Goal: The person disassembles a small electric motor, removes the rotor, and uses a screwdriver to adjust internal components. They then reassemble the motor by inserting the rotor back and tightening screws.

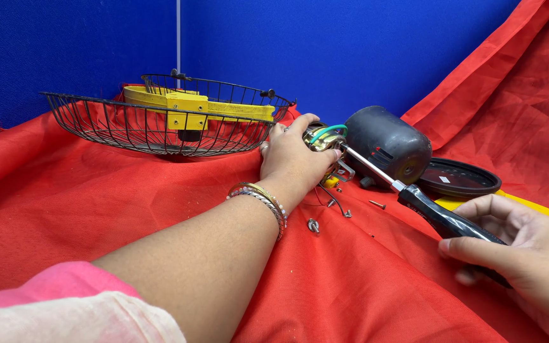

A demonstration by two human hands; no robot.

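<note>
A red cloth (128,197) covers the whole work surface and climbs the right side; blue partition panels (325,44) stand behind. Whether a table lies beneath cannot be told.

At rear left sits a black wire fan guard (115,124), bowl side up, with a second guard nested behind it. Yellow fan blades (189,105) with a square hub lie inside. Right of centre lies a dark grey motor housing (389,143), on its side. Touching it on the right is a black round cover (459,176), flat on the cloth, bearing a small pale rectangular label on its top face; the print is too small to tell. A yellow strip (544,213) shows from under it.

The motor core (326,141), with copper windings and green and blue leads, sits just left of the housing. The left hand (293,159), bangles at the wrist, is clenched around this core, steadying it. The right hand (528,254), at lower right, grasps the black handle of a screwdriver (414,194), whose shaft runs up-left with the tip at the core.

Judgement: the step in hand is working a fastener on the core. The work calls for the tip kept seated and in line while the left grip resists turning.

A loose screw (377,204) and a small metal fitting (313,225) lie on the cloth near the core.
</note>
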